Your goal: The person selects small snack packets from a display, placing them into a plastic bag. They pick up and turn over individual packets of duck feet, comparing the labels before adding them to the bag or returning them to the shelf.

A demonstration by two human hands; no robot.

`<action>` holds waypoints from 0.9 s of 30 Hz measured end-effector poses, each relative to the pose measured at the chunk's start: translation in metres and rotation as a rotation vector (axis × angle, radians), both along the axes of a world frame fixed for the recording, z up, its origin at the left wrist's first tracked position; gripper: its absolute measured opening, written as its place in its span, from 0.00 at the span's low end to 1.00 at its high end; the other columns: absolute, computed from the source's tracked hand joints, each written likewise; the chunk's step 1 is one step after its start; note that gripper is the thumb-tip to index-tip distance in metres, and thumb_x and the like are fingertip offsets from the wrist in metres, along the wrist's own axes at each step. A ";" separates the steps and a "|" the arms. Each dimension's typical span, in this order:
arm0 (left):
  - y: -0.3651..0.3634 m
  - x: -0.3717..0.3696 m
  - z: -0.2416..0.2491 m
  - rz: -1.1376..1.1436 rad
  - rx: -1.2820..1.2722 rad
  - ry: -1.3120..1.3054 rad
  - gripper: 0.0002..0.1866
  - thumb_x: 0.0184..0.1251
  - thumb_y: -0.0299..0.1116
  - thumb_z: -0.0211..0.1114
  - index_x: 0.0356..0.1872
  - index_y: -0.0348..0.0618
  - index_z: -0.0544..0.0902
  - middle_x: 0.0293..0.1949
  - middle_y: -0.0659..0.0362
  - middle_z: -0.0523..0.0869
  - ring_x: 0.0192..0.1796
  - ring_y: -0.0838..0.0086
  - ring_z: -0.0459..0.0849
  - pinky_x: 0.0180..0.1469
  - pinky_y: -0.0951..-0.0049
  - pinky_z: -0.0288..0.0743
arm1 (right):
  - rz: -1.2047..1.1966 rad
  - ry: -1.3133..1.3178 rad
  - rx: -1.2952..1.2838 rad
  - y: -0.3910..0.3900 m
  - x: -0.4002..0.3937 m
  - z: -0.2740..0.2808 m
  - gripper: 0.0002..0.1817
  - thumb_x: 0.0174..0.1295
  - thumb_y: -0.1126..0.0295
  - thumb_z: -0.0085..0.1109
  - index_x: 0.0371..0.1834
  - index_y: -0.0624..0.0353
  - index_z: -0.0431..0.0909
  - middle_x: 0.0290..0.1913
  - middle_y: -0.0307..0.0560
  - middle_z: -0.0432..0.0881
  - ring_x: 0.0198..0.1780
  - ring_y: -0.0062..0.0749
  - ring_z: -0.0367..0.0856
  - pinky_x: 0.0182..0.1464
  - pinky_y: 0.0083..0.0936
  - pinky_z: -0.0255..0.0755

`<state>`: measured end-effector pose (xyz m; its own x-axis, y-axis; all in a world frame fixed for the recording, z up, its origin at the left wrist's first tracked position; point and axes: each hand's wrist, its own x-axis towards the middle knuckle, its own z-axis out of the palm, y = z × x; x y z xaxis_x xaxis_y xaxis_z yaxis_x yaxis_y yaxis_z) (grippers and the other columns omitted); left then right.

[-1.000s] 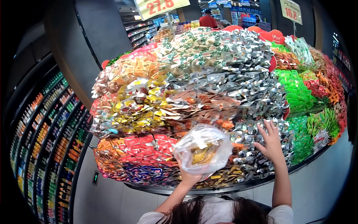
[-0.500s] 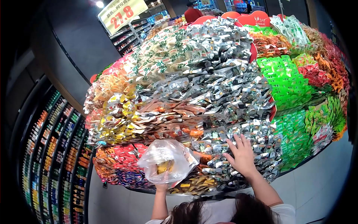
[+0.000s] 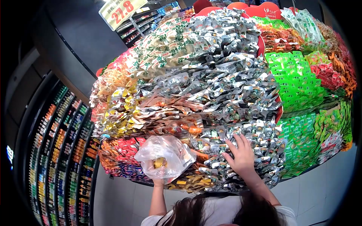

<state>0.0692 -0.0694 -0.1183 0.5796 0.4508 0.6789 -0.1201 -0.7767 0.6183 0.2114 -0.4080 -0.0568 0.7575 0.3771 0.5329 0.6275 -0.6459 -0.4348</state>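
Observation:
My left hand (image 3: 158,182) holds up a translucent plastic bag (image 3: 169,148) at the front of the snack display, and the bag's film hides most of its fingers. Inside the bag shows a yellow packet (image 3: 160,162). To the right, my right hand (image 3: 243,157) is open with its fingers spread, over the small silver packets (image 3: 262,133) of the front row. Yellow-brown packets (image 3: 196,184) lie along the front edge between both hands.
Silver and white pouches (image 3: 177,45) are heaped high behind. Green packets (image 3: 294,84) fill the right side, red ones (image 3: 122,148) the left front. A price sign (image 3: 122,12) reading 27.8 stands at the back left. Bottle shelves (image 3: 60,150) line the left.
The view has shifted a little, so the display sits slightly differently. The bag and my left hand are a bit further left and higher. My right hand stays spread over the silver packets.

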 end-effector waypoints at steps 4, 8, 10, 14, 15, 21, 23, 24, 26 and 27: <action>-0.018 0.004 0.022 0.020 -0.013 0.014 0.44 0.48 0.60 0.64 0.57 0.32 0.68 0.53 0.51 0.70 0.53 0.60 0.69 0.58 0.58 0.60 | 0.005 0.009 0.000 0.000 0.002 0.000 0.23 0.52 0.57 0.60 0.52 0.50 0.75 0.58 0.53 0.67 0.61 0.53 0.62 0.58 0.44 0.60; -0.015 0.001 0.019 0.073 0.024 0.087 0.43 0.48 0.61 0.62 0.56 0.33 0.70 0.53 0.49 0.71 0.56 0.57 0.67 0.62 0.57 0.55 | 0.030 0.028 0.044 0.001 0.003 0.002 0.22 0.52 0.58 0.60 0.50 0.53 0.76 0.57 0.55 0.68 0.59 0.55 0.63 0.59 0.47 0.58; -0.012 0.002 0.013 0.116 0.106 0.037 0.40 0.47 0.59 0.62 0.53 0.33 0.72 0.47 0.49 0.73 0.52 0.57 0.69 0.58 0.57 0.59 | 0.026 0.053 0.039 0.002 0.002 0.004 0.22 0.52 0.58 0.61 0.50 0.52 0.76 0.57 0.53 0.68 0.59 0.54 0.63 0.58 0.45 0.60; -0.016 0.003 0.023 0.111 0.111 0.062 0.35 0.44 0.54 0.64 0.47 0.34 0.73 0.40 0.53 0.72 0.45 0.60 0.70 0.52 0.61 0.63 | 0.021 0.045 0.047 0.004 0.002 0.005 0.22 0.51 0.60 0.61 0.49 0.53 0.76 0.58 0.53 0.68 0.59 0.53 0.63 0.57 0.43 0.61; -0.016 0.004 0.023 0.121 0.107 0.067 0.35 0.44 0.54 0.64 0.47 0.34 0.73 0.40 0.53 0.72 0.45 0.60 0.70 0.52 0.61 0.63 | 0.022 0.043 0.047 0.004 0.002 0.004 0.22 0.51 0.60 0.61 0.49 0.53 0.76 0.58 0.52 0.68 0.59 0.53 0.63 0.57 0.43 0.61; 0.006 -0.009 -0.005 -0.032 -0.026 0.129 0.37 0.47 0.38 0.68 0.59 0.31 0.65 0.53 0.47 0.71 0.54 0.59 0.69 0.58 0.62 0.61 | 0.009 0.029 -0.006 0.008 0.002 0.001 0.22 0.50 0.59 0.62 0.49 0.52 0.76 0.59 0.51 0.67 0.60 0.51 0.63 0.57 0.42 0.62; 0.000 -0.010 -0.014 -0.058 -0.171 0.056 0.37 0.47 0.35 0.67 0.60 0.31 0.65 0.53 0.47 0.71 0.55 0.59 0.69 0.58 0.62 0.62 | 0.010 0.027 -0.022 0.009 0.001 0.000 0.22 0.50 0.59 0.62 0.49 0.51 0.76 0.59 0.50 0.67 0.60 0.51 0.63 0.57 0.42 0.62; -0.001 -0.008 -0.010 -0.079 -0.180 0.042 0.37 0.48 0.34 0.67 0.60 0.32 0.64 0.54 0.47 0.71 0.55 0.59 0.69 0.58 0.62 0.62 | 0.003 0.034 -0.022 0.009 0.000 0.001 0.22 0.50 0.59 0.62 0.49 0.51 0.76 0.59 0.50 0.67 0.60 0.51 0.63 0.57 0.42 0.62; -0.007 -0.009 -0.005 -0.091 -0.218 0.031 0.37 0.48 0.33 0.67 0.60 0.31 0.64 0.55 0.46 0.70 0.56 0.59 0.69 0.58 0.62 0.62 | -0.008 0.043 -0.023 0.010 0.000 0.000 0.22 0.50 0.59 0.62 0.49 0.50 0.76 0.59 0.49 0.67 0.60 0.50 0.63 0.58 0.41 0.62; -0.004 -0.010 -0.007 -0.085 -0.219 0.032 0.37 0.48 0.33 0.67 0.60 0.31 0.64 0.55 0.46 0.70 0.56 0.59 0.69 0.58 0.62 0.62 | -0.002 0.045 -0.025 0.010 0.000 0.000 0.22 0.50 0.59 0.62 0.49 0.50 0.76 0.59 0.49 0.67 0.60 0.50 0.63 0.58 0.41 0.62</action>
<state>0.0590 -0.0732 -0.1257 0.6413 0.5340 0.5509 -0.1571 -0.6115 0.7755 0.2111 -0.3978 -0.0568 0.7813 0.3881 0.4888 0.6062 -0.6580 -0.4466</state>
